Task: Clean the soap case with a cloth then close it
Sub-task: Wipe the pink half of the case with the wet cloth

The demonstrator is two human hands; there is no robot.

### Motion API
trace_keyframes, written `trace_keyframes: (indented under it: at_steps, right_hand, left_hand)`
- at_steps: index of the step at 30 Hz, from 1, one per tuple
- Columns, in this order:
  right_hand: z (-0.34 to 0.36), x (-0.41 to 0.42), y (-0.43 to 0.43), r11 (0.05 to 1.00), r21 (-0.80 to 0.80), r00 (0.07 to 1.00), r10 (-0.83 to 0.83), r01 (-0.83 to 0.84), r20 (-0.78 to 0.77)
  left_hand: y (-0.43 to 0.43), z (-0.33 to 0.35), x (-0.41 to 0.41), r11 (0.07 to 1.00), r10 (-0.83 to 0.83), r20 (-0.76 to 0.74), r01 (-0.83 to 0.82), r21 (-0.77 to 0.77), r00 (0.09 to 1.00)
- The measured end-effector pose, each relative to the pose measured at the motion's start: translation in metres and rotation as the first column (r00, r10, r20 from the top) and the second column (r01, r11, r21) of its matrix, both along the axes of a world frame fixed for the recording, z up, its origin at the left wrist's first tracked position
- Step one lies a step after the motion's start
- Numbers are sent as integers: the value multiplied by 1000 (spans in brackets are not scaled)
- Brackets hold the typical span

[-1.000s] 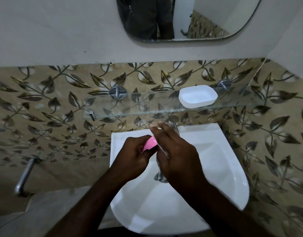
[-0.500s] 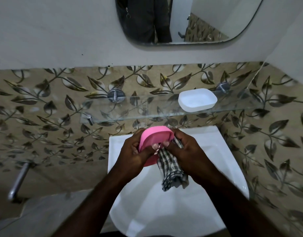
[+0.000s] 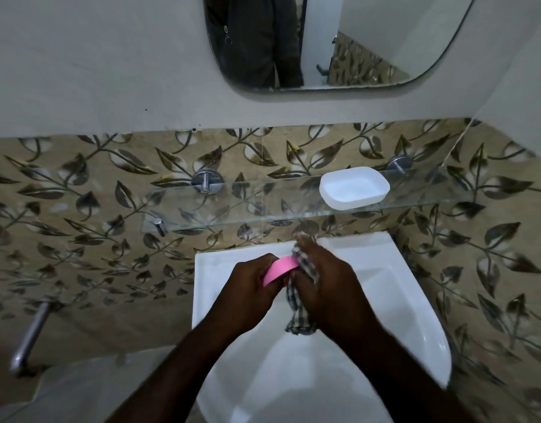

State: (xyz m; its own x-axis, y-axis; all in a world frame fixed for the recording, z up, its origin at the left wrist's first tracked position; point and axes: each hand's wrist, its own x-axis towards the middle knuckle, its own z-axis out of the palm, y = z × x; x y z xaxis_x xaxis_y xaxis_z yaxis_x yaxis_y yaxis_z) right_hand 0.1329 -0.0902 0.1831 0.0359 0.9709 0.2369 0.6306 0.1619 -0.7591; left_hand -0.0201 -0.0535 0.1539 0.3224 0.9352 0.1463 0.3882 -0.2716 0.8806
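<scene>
"Hands first! What is the left hand (image 3: 250,285) doing?"

"It is wrapped tight round the pink case part (image 3: 279,268). It holds that part up over the sink (image 3: 415,270), and I can only see its pink side."

"And the right hand (image 3: 327,282)?"

"Its fingers are curled round the cloth (image 3: 299,319). It pushes the cloth against the right end of the pink case part. The fingertips look a bit blurry, so I can't see just how they lie."

"What does the cloth look like?"

"It has little dark and white checks. Some of it is bunched up by the fingers. The rest hangs down between the two wrists, over the bowl of the sink."

"Where is the other bit of the soap case?"

"The white case part (image 3: 354,187) sits on the glass shelf (image 3: 263,209), over on the right side. Its open side faces up. It is well apart from both hands."

"What else is in here?"

"I see a mirror (image 3: 324,41) on the wall above the shelf. Leaf tiles (image 3: 79,193) are behind the sink. Low down on the left a metal bar (image 3: 31,334) sticks out."
</scene>
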Motion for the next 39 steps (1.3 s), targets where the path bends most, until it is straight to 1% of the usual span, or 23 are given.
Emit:
trace_keyframes:
  at_steps: [2, 3, 4, 5, 6, 8, 10, 12, 14, 16, 18, 20, 21, 23, 24, 25, 27, 28, 29, 33, 35, 36, 39]
  right_hand:
    - [-4, -17, -9, 981, 193, 979, -16, -23, 203]
    - [-9, -20, -10, 968, 244, 962, -3, -66, 272]
    - [-13, -19, -8, 960, 263, 956, 14, -95, 295]
    - [-15, -14, -3, 962, 257, 961, 17, -91, 276]
    - [-17, -8, 3, 974, 223, 975, -8, -42, 220]
    - [-16, 3, 11, 991, 96, 993, -96, 89, 66]
    - [-11, 1, 13, 991, 37, 991, -130, 129, 23]
    - [-4, -13, 7, 989, 119, 994, -93, 85, 64]
    - [0, -24, -1, 974, 223, 984, -12, -29, 179]
    - [-5, -20, 2, 970, 226, 968, 34, -93, 249]
    - [-12, -6, 12, 987, 158, 985, 5, -32, 173]
    - [-15, 7, 18, 994, 58, 995, -91, 89, 37]
    - [-15, 9, 18, 992, 21, 992, -126, 125, 5]
    - [-9, 0, 12, 991, 21, 991, -135, 135, 7]
    - [-2, -9, 7, 992, 67, 994, -108, 107, 12]
    - [4, -19, 0, 989, 133, 997, -67, 61, 43]
    - [9, -31, -12, 970, 240, 984, -5, -39, 180]
    - [8, -30, -12, 964, 256, 974, 8, -68, 227]
    - [7, -25, -8, 967, 244, 972, 10, -69, 235]
    - [-4, 5, 14, 991, 58, 989, -128, 124, 73]
    - [-4, 7, 17, 987, 16, 986, -159, 159, 49]
    - [-1, 2, 15, 988, 35, 986, -152, 150, 62]
    - [11, -19, -1, 982, 183, 988, -74, 48, 138]
  left_hand:
    - [0, 1, 1, 1000, 14, 79, -14, 7, 997]
    - [1, 1, 1, 1000, 23, 111, -25, 19, 994]
    - [1, 2, 0, 999, 31, 141, -34, 22, 990]
    - [1, 3, -1, 999, 42, 169, -45, 15, 985]
    - [1, 3, -2, 998, 53, 182, -55, 8, 982]
    - [1, 3, -3, 998, 64, 166, -68, 15, 984]
    - [1, 6, -1, 999, 47, 137, -50, 21, 989]
    - [1, 9, 1, 999, 36, 137, -38, 14, 990]
    - [2, 9, 1, 999, 31, 173, -32, 2, 984]
    - [1, 10, -2, 999, 35, 219, -34, -10, 975]
    - [0, 11, -5, 999, 33, 219, -30, -15, 975]
    - [0, 11, -8, 999, 34, 172, -33, -13, 984]
    - [0, 11, -7, 999, 36, 158, -34, -17, 987]
    - [-1, 14, -5, 999, 41, 152, -39, -18, 988]
    - [-1, 15, -4, 999, 41, 151, -39, -11, 988]
    - [-1, 17, -2, 999, 33, 158, -33, -6, 987]
    - [-4, 20, -1, 1000, 12, 228, -12, -4, 973]
    - [-5, 22, -3, 1000, 7, 262, -7, -1, 965]
    - [-6, 24, -4, 1000, 9, 273, -10, 4, 962]
    - [-9, 27, -10, 999, 42, 222, -45, 11, 974]
    - [-10, 28, -9, 999, 38, 212, -40, 7, 976]
    - [-10, 29, -8, 999, 41, 209, -44, 10, 977]
    - [-10, 28, -5, 999, 22, 228, -29, 26, 973]
